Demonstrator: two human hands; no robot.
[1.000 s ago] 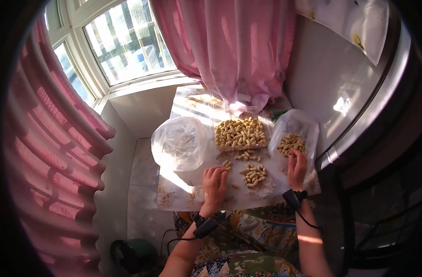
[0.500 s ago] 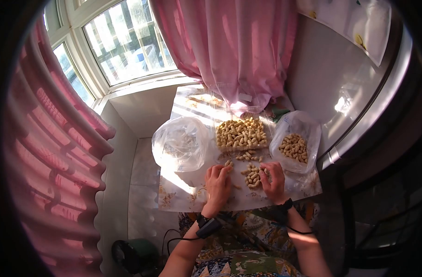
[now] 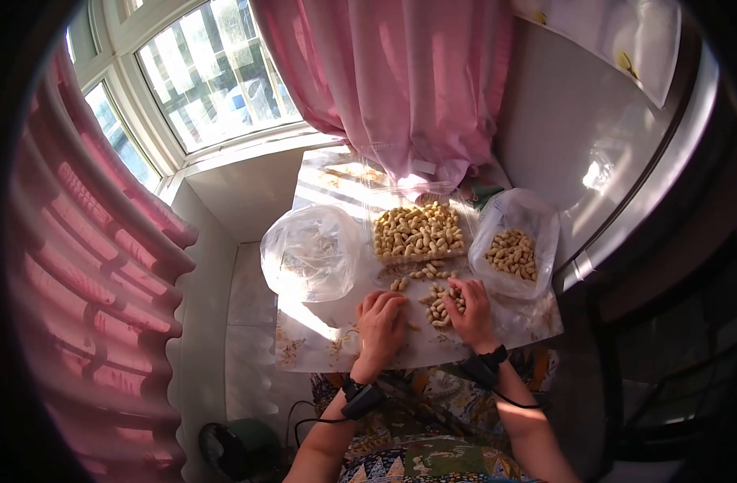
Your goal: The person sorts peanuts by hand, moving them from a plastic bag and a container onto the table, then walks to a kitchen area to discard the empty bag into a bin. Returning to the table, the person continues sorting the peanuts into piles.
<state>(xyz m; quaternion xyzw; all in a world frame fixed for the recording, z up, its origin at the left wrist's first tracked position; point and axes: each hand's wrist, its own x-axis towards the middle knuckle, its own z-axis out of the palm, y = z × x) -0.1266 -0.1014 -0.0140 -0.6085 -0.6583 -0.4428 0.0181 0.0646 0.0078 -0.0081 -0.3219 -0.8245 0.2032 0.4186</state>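
Note:
My left hand (image 3: 382,322) rests on the tabletop with its fingers curled together; what they hold, if anything, is hidden. A couple of peanuts in the shell (image 3: 398,284) lie just beyond its fingertips. Over a small peanut pile (image 3: 438,310) reaches my right hand (image 3: 472,318), thumb and fingers apart and touching the pile's right side. Behind the pile stands a clear plastic box heaped with peanuts (image 3: 419,229), and a few loose peanuts (image 3: 430,271) lie along its front. To the right, a clear plastic bag (image 3: 538,221) holds more peanuts (image 3: 511,255).
A puffed-out clear plastic bag (image 3: 312,253) stands at the table's left. The table (image 3: 304,346) has a flowered cover and ends close to my body. Pink curtains (image 3: 401,80) hang behind it. Straps with cables circle both wrists. A dark green round object (image 3: 244,447) is on the floor.
My right hand has shifted left onto the peanut pile, its fingers spreading. My left hand has drawn back slightly from the peanuts before it, which now show more fully.

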